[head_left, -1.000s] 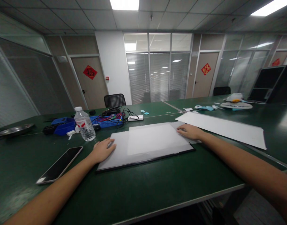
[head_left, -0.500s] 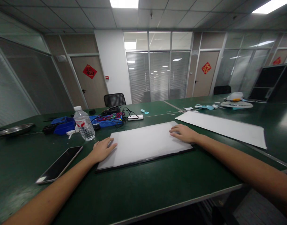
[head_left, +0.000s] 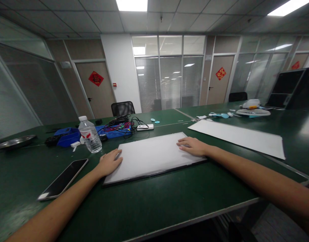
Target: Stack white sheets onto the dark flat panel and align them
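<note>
A flat white panel (head_left: pixel 151 153) with a dark lower edge lies on the green table (head_left: pixel 184 198) in front of me. My left hand (head_left: pixel 110 162) rests on its left end, fingers extended and thumb apart. On the right part of the panel lies my right hand (head_left: pixel 192 146), its fingers stretched out toward the left. Neither hand grips anything. Left of my left hand is a smartphone (head_left: pixel 65 178) with a dark screen. Just beyond that hand stands a clear plastic water bottle (head_left: pixel 90 136) with a white cap.
A larger white board (head_left: pixel 237 137) lies at the right. Behind the bottle are blue trays (head_left: pixel 68 137) with tangled cables and a white power strip (head_left: pixel 145 127). A metal pan (head_left: pixel 15 142) sits far left, a white fan (head_left: pixel 252 112) far right.
My right hand has slid slightly left and toward me over the panel. My left hand has stayed at the left end. The view has shifted a little.
</note>
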`<state>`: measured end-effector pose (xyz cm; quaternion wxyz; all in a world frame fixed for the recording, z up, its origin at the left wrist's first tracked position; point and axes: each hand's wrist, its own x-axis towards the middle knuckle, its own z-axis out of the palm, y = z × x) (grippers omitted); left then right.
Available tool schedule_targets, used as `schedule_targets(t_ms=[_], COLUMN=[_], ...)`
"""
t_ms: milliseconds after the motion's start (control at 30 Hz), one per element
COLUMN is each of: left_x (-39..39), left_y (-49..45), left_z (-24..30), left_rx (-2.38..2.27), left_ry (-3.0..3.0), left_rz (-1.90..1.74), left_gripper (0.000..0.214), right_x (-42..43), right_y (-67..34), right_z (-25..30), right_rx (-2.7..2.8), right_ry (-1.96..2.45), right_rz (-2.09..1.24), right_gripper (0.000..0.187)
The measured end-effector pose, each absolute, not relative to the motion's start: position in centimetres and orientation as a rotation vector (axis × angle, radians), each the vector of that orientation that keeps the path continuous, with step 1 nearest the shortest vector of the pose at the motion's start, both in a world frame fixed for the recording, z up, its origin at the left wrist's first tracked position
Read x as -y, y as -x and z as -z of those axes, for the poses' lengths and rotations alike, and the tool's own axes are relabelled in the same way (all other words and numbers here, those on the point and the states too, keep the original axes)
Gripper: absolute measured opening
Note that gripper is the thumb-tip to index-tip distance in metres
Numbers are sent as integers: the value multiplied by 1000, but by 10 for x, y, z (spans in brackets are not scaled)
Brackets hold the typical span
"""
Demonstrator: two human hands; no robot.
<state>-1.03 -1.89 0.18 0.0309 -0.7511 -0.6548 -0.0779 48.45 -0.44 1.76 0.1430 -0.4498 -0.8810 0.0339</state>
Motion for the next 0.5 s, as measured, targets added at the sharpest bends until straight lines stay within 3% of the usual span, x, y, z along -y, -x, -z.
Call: schedule_targets(t_ms=[500], left_x=[15], left_y=[16], left_z=[0], left_rx=[2027], left_ry=[2331], left_rz=[206], left_gripper=[64], right_x=[1], right_y=[-492], right_z=[-15], right_rx=[2563], right_ry=[1018], right_rz=[-170], right_gripper=[52])
